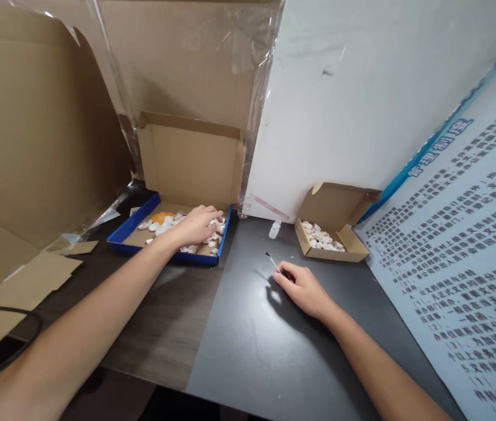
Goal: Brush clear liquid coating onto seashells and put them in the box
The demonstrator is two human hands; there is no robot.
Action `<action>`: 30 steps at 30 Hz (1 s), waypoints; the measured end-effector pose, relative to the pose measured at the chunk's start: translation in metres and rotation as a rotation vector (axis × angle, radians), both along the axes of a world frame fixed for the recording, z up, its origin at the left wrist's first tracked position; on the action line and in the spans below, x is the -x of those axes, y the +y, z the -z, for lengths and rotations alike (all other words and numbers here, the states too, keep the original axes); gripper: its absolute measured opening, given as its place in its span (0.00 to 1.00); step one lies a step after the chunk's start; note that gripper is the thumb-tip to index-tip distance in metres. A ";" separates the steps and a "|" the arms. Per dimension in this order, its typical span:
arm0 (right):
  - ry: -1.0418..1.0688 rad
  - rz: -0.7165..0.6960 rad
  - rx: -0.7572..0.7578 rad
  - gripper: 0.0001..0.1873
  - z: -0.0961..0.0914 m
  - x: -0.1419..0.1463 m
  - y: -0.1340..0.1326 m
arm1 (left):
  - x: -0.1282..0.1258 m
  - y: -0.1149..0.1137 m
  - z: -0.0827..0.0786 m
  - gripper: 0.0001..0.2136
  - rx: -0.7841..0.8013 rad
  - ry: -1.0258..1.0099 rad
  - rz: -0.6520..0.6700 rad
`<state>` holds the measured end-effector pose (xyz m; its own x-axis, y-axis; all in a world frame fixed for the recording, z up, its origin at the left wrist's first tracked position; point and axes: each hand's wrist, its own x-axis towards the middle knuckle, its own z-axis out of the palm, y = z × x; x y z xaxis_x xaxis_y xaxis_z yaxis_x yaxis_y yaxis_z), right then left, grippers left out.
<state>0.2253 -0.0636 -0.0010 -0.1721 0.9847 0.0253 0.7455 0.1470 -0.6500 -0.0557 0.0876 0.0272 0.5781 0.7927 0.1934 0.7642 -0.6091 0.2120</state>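
Note:
My left hand (196, 225) reaches into a blue-rimmed cardboard tray (128, 229) full of small white shells (160, 223), fingers curled down onto the pile at its right side. Whether it has picked one up is hidden. My right hand (304, 288) rests on the dark mat (248, 339), pinched around a thin black brush (273, 261) whose tip points up and left. A small white bottle (274, 229) stands just beyond the brush. Further right, a small open brown box (334, 222) holds several more shells.
Large cardboard sheets (33, 128) and clear plastic film stand behind and to the left. A white wall panel and a printed poster (471, 245) close off the right. A black cable (6, 345) lies at the lower left. An orange patch shows inside the tray.

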 end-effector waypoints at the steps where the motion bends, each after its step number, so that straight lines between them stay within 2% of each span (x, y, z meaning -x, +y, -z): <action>1: 0.000 0.001 -0.006 0.12 0.000 0.000 0.000 | -0.004 0.004 0.000 0.17 0.007 0.064 0.005; 4: -0.002 0.010 -0.013 0.12 0.000 0.000 0.000 | -0.009 0.012 0.000 0.19 0.051 0.182 -0.034; 14: -0.005 0.010 -0.014 0.10 -0.001 0.002 0.001 | -0.002 0.003 -0.012 0.16 0.037 0.221 -0.111; 24: -0.017 0.007 0.000 0.10 -0.001 0.002 0.000 | -0.019 0.010 0.017 0.17 -0.053 0.245 -0.081; 30: -0.022 0.016 0.001 0.10 -0.002 0.003 0.000 | -0.022 0.012 0.021 0.17 -0.028 0.243 -0.133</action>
